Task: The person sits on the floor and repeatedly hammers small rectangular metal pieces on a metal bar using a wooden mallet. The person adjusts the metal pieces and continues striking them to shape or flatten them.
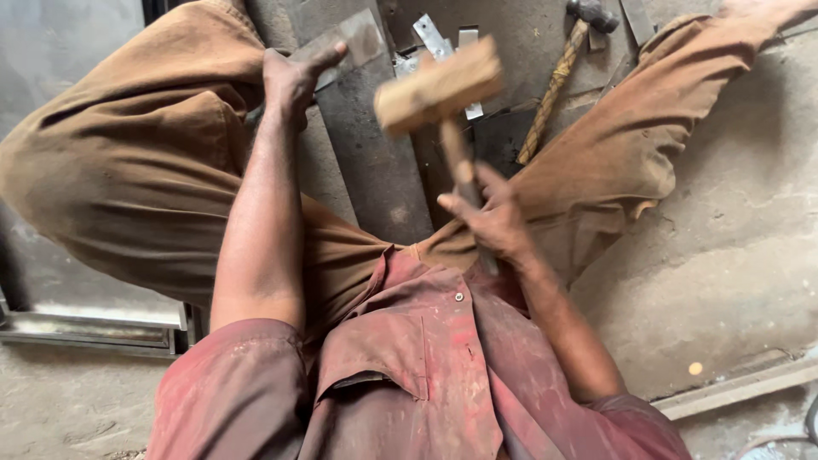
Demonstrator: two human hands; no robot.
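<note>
The right hand (494,223) grips the handle of a raised wooden block mallet (439,85). The left hand (294,78) presses fingers-down on a flat grey metal sheet (375,170) lying on the floor between the legs.

Our left arm runs straight out ahead, nearly locked at the elbow, the bare forearm lying along the inside of our left thigh. Our left hand (294,77) sits palm down at the end of it, fingers stretched forward and pressed flat. Our right arm is bent, the elbow tucked near our ribs and the forearm angled up and inward. Our right hand (490,217) is curled into a tight fist, thumb wrapped across, raised above our lap. Both knees are spread wide.
</note>
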